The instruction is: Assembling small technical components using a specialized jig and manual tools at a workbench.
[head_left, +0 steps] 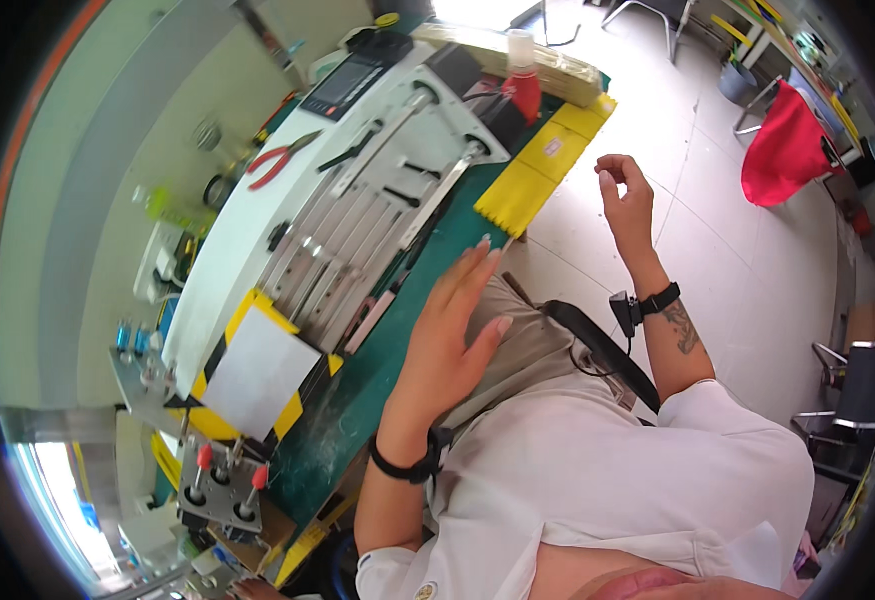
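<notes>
My left hand (449,335) is held over the front edge of the green bench mat (352,410), its fingers stretched out and nothing in them. Just beyond its fingertips, a yellow sheet with a jagged edge (537,165) lies at the bench edge. My right hand (629,198) is raised over the floor to the right, fingers curled in toward the thumb, with nothing visible between them. Dark bands circle both wrists; a small black device (625,313) sits on the right one. Left of my left hand stands a white machine (247,235) with metal rails and a screen.
Red-handled pliers (282,160) lie on the machine. Behind the yellow sheet stands a red bottle (523,90). White paper (262,372) rests on a yellow-and-black board; a red-knobbed metal fixture (222,492) is nearer. Another person's hand (254,590) shows at lower left. Chairs stand right.
</notes>
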